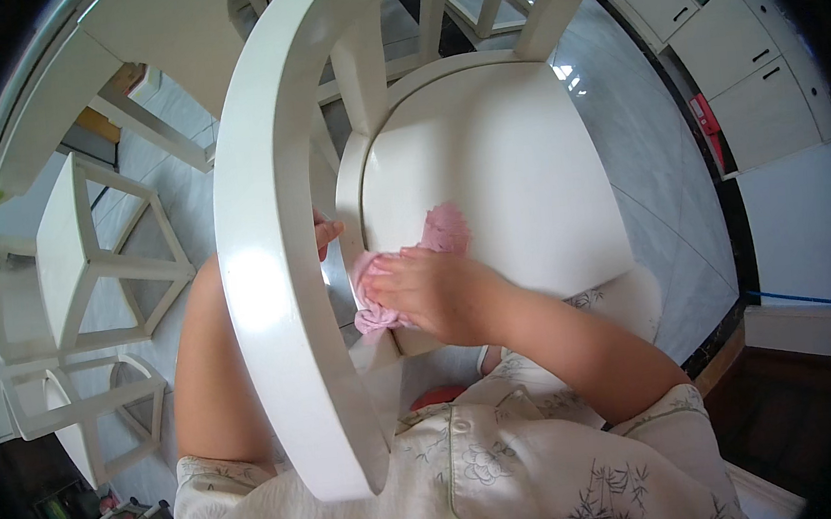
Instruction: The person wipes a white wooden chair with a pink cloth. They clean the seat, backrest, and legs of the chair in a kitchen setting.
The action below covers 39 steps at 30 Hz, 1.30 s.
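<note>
A white wooden chair [481, 159] is in front of me, its curved back rail [263, 271] rising close to my body. My right hand [425, 288] lies over a pink cloth [446, 228] at the seat's near left corner, palm down with the fingers bent over the fabric. One end of the cloth spreads flat on the seat; another part bunches at the corner. My left hand [327, 234] is mostly hidden behind the back rail. Only some fingers show, by the left side of the seat, and whether they grip anything is unclear.
At the upper left stands a pale table [156, 31]. A white chair [68, 257] and another white chair [98, 409] are at the left. White cabinets [728, 44] line the right wall, with a red object [705, 119] against them. The floor is grey tile [666, 188].
</note>
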{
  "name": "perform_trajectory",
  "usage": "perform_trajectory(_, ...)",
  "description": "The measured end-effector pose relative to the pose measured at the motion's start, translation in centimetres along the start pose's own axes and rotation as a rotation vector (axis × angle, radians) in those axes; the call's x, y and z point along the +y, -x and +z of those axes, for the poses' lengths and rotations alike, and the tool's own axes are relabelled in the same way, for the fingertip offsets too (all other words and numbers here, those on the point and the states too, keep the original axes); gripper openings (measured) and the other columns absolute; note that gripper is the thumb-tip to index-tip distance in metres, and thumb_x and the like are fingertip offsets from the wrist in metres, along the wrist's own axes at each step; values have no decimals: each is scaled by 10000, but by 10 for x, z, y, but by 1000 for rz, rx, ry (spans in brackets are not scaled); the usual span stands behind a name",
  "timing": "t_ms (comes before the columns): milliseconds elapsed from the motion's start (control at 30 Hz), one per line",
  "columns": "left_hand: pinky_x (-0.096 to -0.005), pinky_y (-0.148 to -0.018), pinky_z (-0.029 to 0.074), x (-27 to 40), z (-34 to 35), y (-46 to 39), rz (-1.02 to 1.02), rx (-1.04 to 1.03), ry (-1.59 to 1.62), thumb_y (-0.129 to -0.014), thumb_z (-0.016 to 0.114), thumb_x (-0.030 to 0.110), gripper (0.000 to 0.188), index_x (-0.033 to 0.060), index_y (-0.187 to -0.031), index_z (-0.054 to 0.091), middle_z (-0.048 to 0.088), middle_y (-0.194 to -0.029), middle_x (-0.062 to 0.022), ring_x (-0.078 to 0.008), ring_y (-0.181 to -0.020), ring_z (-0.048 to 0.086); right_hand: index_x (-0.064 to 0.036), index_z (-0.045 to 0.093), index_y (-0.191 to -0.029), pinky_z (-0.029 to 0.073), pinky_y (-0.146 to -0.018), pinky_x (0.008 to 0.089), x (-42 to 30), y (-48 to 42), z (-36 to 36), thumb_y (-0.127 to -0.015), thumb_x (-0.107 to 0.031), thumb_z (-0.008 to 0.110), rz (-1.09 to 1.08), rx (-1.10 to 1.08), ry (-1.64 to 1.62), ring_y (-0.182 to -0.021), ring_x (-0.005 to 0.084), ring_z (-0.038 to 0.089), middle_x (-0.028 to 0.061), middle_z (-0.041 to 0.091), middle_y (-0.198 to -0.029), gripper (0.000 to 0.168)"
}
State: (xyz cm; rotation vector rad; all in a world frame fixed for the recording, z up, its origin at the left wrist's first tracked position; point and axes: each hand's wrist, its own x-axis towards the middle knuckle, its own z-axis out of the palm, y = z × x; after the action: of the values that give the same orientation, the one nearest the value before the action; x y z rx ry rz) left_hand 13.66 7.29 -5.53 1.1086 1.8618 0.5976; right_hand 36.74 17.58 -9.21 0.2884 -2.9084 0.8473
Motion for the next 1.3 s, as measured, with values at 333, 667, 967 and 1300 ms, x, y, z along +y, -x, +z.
perform_trajectory(333, -309, -550, 468, -4, 7, -9, 64, 248, -33, -928, 615, 291, 377, 41, -656, 693, 614, -551, -36, -122, -491, 562, -47, 580, -1231, 436, -1028, 410, -13, 48, -15, -824, -117, 567, -93, -5, -177, -1134, 260, 587, 89, 618, -1229, 413)
perform_trajectory(667, -363, -574, 490, 33, 17, 11, 67, 259, -212, -897, 628, 213, 291, 4, -704, 687, 627, -614, -107, -216, -528, 588, -46, 604, -1243, 414, -1060, 415, 0, 78, -27, -837, -167, 626, 15, 24, 39, -1242, 258, 541, 97, 593, -1304, 424)
perform_trajectory(967, -424, -956, 462, 47, 72, -19, 870, 146, -246, -804, 627, 12, 298, 23, -1097, 681, 630, -1168, -170, -349, -1067, 578, -4, 468, -1372, 315, -1132, 414, 54, 41, -35, -897, -289, 575, 364, 221, 362, -1378, 291, 393, 160, 456, -1447, 564)
perform_trajectory(1300, -420, -1066, 401, 52, 73, -49, 759, 384, -476, -748, 675, 22, 549, 7, -1281, 547, 487, -1377, -171, -354, -1274, 462, -24, 462, -1371, 286, -1136, 433, 132, 8, -57, -938, -321, 459, 494, 314, 435, -1397, 270, 350, 139, 443, -1455, 525)
